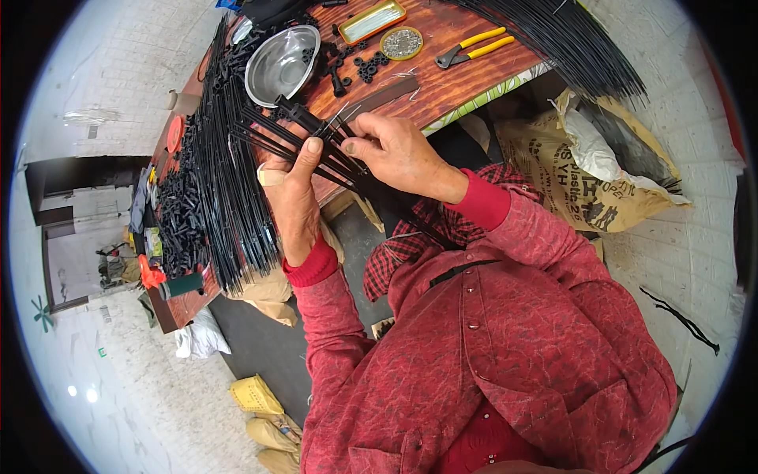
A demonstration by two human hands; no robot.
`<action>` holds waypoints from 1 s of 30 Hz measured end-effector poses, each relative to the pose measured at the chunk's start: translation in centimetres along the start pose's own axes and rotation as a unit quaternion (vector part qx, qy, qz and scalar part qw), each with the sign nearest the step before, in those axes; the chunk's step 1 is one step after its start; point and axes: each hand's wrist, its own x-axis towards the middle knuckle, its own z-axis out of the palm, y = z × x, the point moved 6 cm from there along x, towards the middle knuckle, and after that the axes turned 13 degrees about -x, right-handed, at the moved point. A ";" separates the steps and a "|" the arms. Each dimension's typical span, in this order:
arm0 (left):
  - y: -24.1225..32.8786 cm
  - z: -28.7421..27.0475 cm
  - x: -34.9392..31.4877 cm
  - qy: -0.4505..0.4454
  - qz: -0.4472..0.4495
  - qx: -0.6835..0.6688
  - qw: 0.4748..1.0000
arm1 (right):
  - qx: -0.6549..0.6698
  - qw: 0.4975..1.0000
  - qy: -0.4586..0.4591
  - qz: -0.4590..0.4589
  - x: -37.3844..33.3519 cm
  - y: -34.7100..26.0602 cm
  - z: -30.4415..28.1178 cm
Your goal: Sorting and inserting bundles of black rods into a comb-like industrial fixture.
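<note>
My left hand (296, 193) is closed round a bundle of thin black ribs (377, 192), which looks like part of an umbrella frame. Its thumb presses on top, and a pale wrap shows by the fingers. A black tubular piece (298, 115) sticks out of the bundle's upper end, toward the table. My right hand (399, 154) pinches at the ribs just beside it, its thumb and forefinger bent together near the tubular piece. What exactly lies between those fingertips is too small to make out. The bundle's lower end runs down toward my lap.
On the wooden table (454, 87) stand a metal bowl (283, 66), a yellow tray (373, 21), a round dish of small metal bits (402, 43) and yellow-handled pliers (475, 47). Loose black ribs (229, 174) cover its left side; more (572, 43) overhang at the right, above an open sack (584, 170).
</note>
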 end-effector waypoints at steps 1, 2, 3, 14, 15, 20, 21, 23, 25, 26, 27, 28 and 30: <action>0.0 0.0 0.0 0.001 -0.001 0.000 1.000 | -0.021 1.000 -0.021 0.006 0.0 -0.1 -0.1; 0.1 0.0 0.0 -0.005 0.002 -0.007 1.000 | -0.020 1.000 -0.022 0.007 -0.1 -0.2 -0.1; 0.1 0.0 0.0 -0.012 0.004 -0.015 1.000 | -0.029 0.999 -0.019 -0.002 -0.1 -0.4 -0.1; -0.1 0.3 0.0 -0.028 0.008 -0.018 0.999 | 0.089 0.990 -0.112 -0.005 1.1 0.9 0.4; -0.1 0.3 0.1 -0.032 -0.003 -0.021 0.999 | 0.086 0.990 -0.113 -0.008 1.1 1.0 0.1; 0.2 0.3 -0.2 -0.047 -0.002 -0.034 0.998 | 0.046 0.991 -0.122 -0.008 0.8 0.3 -0.1; 0.2 0.3 -0.4 -0.046 -0.002 -0.034 0.998 | 0.046 0.991 -0.123 -0.009 0.6 0.3 0.1; 0.1 0.0 -0.5 -0.022 0.009 -0.024 0.999 | 0.037 0.997 -0.060 -0.011 0.3 -0.2 -0.2; 0.2 0.4 -0.7 -0.010 0.011 -0.015 1.000 | 0.007 0.999 -0.043 -0.017 0.1 -0.8 -0.3; 0.3 0.5 -0.8 0.001 0.012 -0.006 1.000 | -0.023 0.999 -0.025 -0.022 0.0 -1.1 -0.5; 0.2 0.5 -0.8 0.001 0.012 -0.006 1.000 | -0.024 0.999 -0.025 -0.022 -0.1 -1.2 -0.5; 0.2 0.5 -0.8 0.005 0.014 -0.008 1.000 | -0.031 0.999 -0.016 -0.025 -0.2 -1.3 -0.6; 0.1 0.4 -0.8 0.008 0.016 -0.010 1.000 | -0.039 0.999 -0.006 -0.028 -0.4 -1.3 -0.4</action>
